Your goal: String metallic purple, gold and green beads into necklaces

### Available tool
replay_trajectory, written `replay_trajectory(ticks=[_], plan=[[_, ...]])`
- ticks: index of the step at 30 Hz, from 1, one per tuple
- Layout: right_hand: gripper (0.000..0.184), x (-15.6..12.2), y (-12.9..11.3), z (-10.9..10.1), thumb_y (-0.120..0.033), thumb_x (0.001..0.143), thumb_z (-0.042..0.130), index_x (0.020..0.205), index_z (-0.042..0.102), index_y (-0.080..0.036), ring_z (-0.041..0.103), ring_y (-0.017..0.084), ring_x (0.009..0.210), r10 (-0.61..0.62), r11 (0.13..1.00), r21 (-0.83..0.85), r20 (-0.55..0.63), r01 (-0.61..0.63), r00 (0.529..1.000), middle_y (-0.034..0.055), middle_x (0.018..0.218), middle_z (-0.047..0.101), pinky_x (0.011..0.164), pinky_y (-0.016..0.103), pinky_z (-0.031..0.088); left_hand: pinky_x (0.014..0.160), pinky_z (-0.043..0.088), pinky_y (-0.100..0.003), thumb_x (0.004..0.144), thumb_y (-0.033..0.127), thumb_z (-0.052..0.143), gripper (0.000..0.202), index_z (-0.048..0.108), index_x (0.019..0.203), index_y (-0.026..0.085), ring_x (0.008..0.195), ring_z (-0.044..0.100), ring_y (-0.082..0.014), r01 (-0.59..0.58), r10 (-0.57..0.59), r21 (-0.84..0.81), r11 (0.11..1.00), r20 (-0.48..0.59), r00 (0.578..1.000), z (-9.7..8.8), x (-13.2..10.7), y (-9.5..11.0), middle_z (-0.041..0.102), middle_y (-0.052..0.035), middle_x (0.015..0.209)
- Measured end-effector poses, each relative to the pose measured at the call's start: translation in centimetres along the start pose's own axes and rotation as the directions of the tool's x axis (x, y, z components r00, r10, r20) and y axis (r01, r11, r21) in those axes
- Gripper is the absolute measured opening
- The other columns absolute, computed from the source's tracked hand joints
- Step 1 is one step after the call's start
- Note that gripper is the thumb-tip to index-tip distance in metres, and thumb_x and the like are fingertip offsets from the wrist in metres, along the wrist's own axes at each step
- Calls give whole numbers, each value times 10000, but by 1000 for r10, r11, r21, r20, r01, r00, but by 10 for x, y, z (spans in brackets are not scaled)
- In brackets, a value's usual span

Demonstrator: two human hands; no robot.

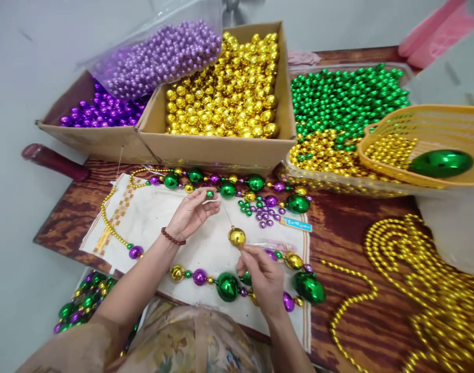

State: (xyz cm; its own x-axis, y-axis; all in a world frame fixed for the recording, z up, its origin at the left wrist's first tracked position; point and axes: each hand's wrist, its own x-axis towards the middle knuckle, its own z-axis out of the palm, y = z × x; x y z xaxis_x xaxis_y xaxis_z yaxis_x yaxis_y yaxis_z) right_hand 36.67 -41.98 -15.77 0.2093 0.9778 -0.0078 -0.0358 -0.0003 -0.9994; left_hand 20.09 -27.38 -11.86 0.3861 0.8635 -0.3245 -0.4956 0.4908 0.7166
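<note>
Gold bead (237,237) at the right hand's (265,277) fingertips

Head view: the right hand pinches the gold bead over a white cloth (155,223) on the table (334,233), a thin wire (227,213) rising from it. The left hand (196,211) grips a green bead (209,194). Strung beads (227,286) lie along the cloth's near side.
</note>
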Motion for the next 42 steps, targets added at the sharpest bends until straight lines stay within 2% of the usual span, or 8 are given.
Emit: replay_trajectory(ticks=[17,30,33,35,38,40,41,42], plan=[[166,4,-6,11,-257,941,538,863,662,-180,548,85,420,36,995,-100,112,-24,993,-47,541,577,436,179,434,905,567,-413,820,230,742,168,716,965,149,809,703,-163,-36,35,-56,998,-34,999,-8,-12,13,699,-41,915],[221,37,-3,33,-377,930,550,826,595,-188,596,116,511,171,985,1,114,-172,979,-2,679,661,531,226,481,848,528,-303,834,443,718,326,747,996,161,941,697,-205,-73,85,191,979,-55,995,5,-20,-23,737,-101,955],[288,39,0,28,-445,891,617,785,615,-177,572,116,481,190,976,82,112,-200,975,8,648,647,475,216,443,851,527,-309,841,470,699,364,742,1041,169,898,698,-196,-178,209,371,912,-46,977,-8,-15,7,744,-106,955],[336,41,1,25,-488,865,651,752,615,-174,544,110,454,199,970,112,143,-216,969,2,616,618,452,213,422,841,521,-301,851,460,685,344,736,1039,176,876,692,-192,-317,409,513,798,-73,910,-22,-6,49,744,-96,931],[360,42,0,24,-523,851,669,771,633,-175,525,111,459,246,952,132,201,-276,948,1,613,600,454,215,401,864,488,-266,894,397,625,249,724,1002,196,910,654,-176,-422,806,814,400,-93,585,-49,18,138,731,-58,943],[364,40,-2,26,-535,854,666,804,653,-175,509,111,465,290,936,139,217,-323,932,7,624,608,451,213,371,916,465,-281,938,352,531,260,706,1029,181,974,625,-183,-220,905,967,129,-24,425,-67,43,199,720,-63,1026],[371,39,-3,27,-542,855,664,812,661,-174,496,106,460,306,929,142,219,-341,926,14,638,618,449,213,356,946,452,-295,957,323,477,294,700,1064,165,1014,614,-191,-59,890,998,24,6,456,-76,57,227,711,-80,1081],[380,39,-3,29,-550,854,663,817,669,-172,483,101,451,318,925,143,218,-352,923,21,656,631,446,213,343,977,435,-307,958,286,447,315,696,1095,148,1058,603,-200,110,828,990,-82,6,561,-85,72,251,700,-100,1137]])
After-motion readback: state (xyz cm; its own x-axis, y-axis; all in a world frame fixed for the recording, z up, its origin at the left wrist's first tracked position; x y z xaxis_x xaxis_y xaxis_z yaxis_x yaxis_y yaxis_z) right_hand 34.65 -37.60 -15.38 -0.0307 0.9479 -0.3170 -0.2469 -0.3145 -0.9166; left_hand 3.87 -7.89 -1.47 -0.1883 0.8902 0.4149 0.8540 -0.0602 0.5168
